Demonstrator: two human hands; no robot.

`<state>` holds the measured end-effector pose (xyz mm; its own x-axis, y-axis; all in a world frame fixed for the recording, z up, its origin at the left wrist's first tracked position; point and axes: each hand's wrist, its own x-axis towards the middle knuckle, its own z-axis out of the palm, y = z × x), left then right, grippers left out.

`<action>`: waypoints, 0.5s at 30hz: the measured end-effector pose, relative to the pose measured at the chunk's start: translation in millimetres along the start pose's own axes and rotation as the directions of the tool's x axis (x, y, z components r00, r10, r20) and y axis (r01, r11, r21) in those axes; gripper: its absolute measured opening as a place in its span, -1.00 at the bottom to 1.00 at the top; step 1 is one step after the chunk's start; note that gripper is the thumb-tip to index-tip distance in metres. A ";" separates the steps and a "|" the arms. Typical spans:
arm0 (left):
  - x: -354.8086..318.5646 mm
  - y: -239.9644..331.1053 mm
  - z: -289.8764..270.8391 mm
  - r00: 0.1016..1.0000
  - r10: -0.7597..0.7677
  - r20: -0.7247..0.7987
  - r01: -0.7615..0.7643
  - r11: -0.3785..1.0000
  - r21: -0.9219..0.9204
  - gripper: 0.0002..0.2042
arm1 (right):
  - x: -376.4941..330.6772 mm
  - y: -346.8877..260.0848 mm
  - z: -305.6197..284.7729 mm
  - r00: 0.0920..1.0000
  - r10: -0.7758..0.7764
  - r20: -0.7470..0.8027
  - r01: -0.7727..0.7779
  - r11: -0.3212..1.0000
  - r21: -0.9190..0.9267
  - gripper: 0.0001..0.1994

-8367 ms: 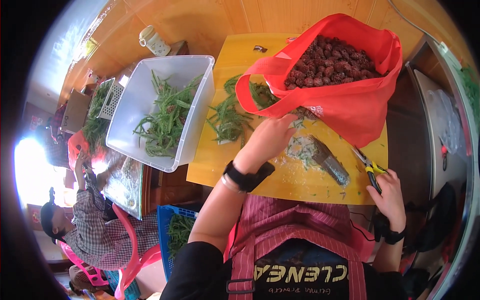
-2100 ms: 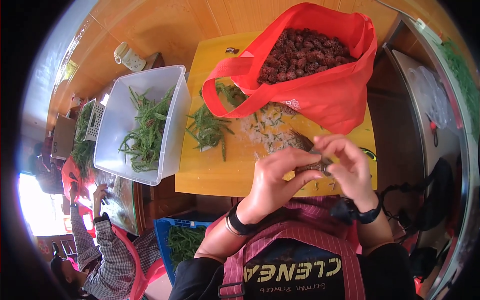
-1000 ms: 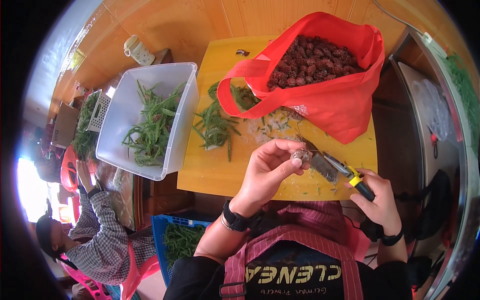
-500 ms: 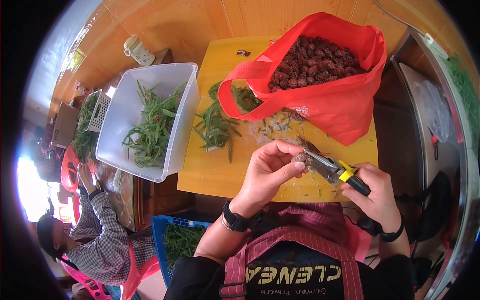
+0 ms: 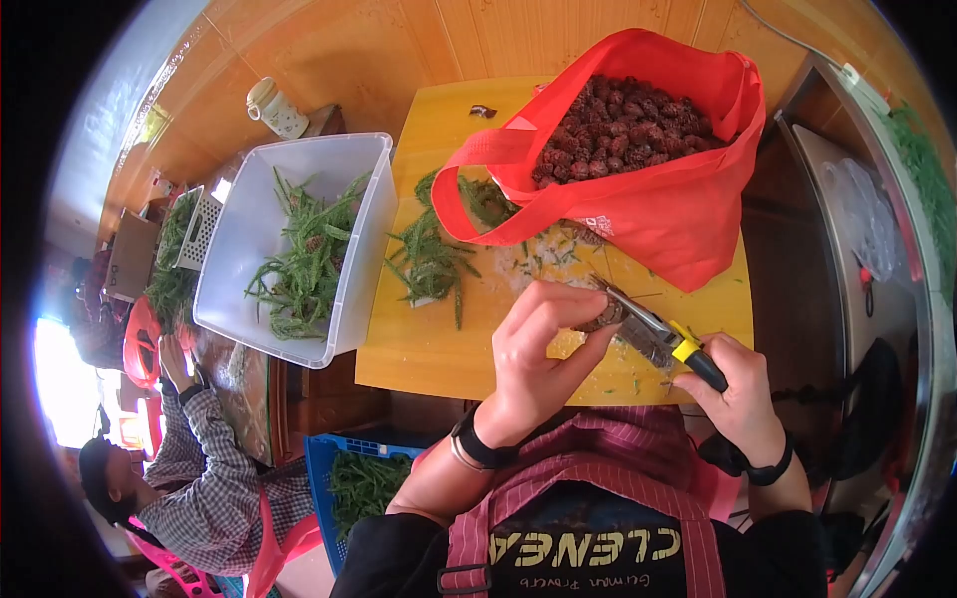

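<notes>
Between the fingertips and thumb of my left hand (image 5: 528,344) is a small brown pine cone (image 5: 608,317), partly hidden by the fingers. My right hand (image 5: 736,389) is closed around pliers (image 5: 688,349) with yellow and black handles. Their metal jaws reach the pine cone, where thin dark strands stick out; whether the jaws grip one, I cannot tell. Under the pliers, a clear packet of something dark (image 5: 653,351) lies on the yellow table (image 5: 419,364). Just beyond my hands stands a red fabric bag (image 5: 663,224) full of dark brown pine cones (image 5: 623,130).
Green artificial sprigs (image 5: 434,261) and white crumbs lie on the table. Left of it, a translucent bin (image 5: 224,299) holds more greenery. A blue basket (image 5: 321,468) with sprigs stands below the table edge. Farther left, a person in a checked shirt (image 5: 224,508) sits working.
My left hand has turned, its fingers now curling more over the pine cone. The pliers have shifted slightly left and down with my right hand.
</notes>
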<state>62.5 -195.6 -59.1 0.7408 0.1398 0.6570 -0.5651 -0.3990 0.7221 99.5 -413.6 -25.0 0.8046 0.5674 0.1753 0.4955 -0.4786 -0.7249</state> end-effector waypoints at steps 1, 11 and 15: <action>2.0 4.0 1.3 1.000 0.000 0.001 0.000 1.000 -0.001 -0.78 | -0.7 0.6 0.4 1.000 -0.009 -0.013 0.010 1.000 0.002 -0.68; 3.2 8.9 0.5 0.821 -0.539 0.189 0.534 0.607 -0.588 -0.78 | -2.0 1.6 2.8 0.999 -0.005 -0.032 0.005 1.000 0.006 -0.68; 4.5 8.3 2.8 0.990 0.137 -0.029 -0.131 0.977 0.167 -0.79 | -3.1 -0.2 3.1 1.000 0.029 -0.010 -0.029 0.998 0.061 -0.68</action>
<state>62.1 -200.8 -50.7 0.6455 0.1098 0.7558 -0.5884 -0.5594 0.5838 95.8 -413.2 -27.5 0.8218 0.5467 0.1605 0.4513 -0.4527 -0.7690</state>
